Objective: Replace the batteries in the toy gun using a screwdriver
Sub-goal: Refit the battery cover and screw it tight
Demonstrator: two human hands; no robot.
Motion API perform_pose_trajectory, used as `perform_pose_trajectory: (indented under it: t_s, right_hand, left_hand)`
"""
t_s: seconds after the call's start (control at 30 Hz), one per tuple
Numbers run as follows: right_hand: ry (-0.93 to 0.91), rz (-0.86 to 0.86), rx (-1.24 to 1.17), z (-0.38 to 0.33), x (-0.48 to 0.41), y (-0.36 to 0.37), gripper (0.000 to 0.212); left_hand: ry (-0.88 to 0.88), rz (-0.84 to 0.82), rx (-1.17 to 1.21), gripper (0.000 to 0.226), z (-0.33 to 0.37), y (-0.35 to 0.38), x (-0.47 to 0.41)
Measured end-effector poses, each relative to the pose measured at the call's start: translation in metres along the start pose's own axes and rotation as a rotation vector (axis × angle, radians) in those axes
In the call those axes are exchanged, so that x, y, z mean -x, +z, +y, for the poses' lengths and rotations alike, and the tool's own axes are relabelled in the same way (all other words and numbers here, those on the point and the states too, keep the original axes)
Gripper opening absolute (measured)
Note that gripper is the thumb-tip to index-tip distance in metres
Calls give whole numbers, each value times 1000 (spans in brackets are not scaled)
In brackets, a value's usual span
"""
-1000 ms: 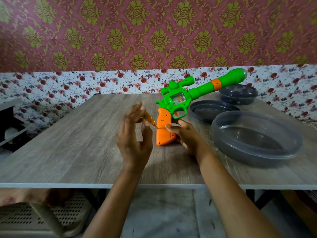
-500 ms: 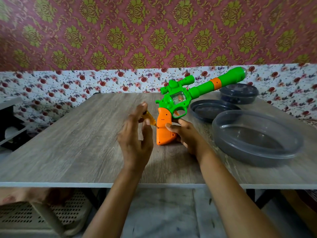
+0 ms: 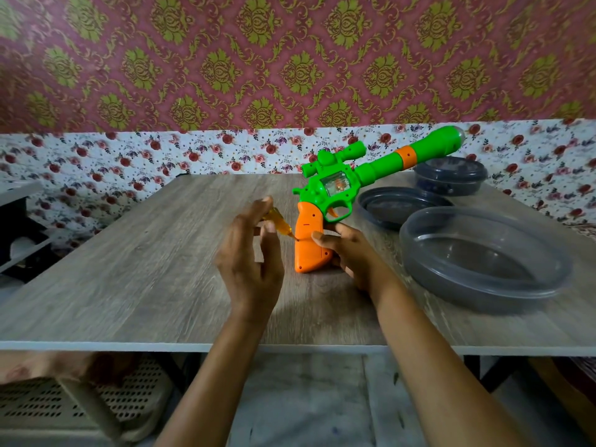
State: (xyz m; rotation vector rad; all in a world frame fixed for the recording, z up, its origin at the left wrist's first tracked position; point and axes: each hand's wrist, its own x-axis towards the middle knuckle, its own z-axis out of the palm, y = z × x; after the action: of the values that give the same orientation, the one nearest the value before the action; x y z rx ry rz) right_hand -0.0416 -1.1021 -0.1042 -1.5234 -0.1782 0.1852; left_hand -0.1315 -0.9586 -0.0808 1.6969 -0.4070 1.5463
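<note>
Toy gun (image 3: 335,188) stands butt-down on the worktop (image 3: 129,269), its orange handle clasped by the right grip (image 3: 351,253). Just beside that, the left grip (image 3: 250,262) seems to pinch the screwdriver (image 3: 279,222), tip at the handle: likely unscrewing the battery cover; next needs steady, seated turns

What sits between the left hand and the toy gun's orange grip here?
A yellow screwdriver, pinched by the left hand, spans that gap, and its tip reaches the grip of the toy gun. The head view shows this.
</note>
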Motion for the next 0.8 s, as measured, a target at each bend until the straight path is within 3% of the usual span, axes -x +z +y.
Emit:
perform_pose_trajectory:
  t_s: [0.1,0.27,0.43,0.7,0.8]
  right_hand:
    - [-8,0,-21,2,-1,2,41]
    - [-1,16,5,1,-2,2,46]
    - [-5,-5,-12,-1,-1,1,34]
    - [-7,-14,-19,1,-1,1,42]
    - [-7,-18,-19,1,-1,0,43]
  left_hand:
    - [31,-33,17,23,-2,1,0]
    - [-31,58,21,22,-6,-1,0]
    - [4,12,-20,27,-5,1,-1]
    - [12,21,49,15,-4,0,-1]
    - [-4,31,45,23,-4,2,-1]
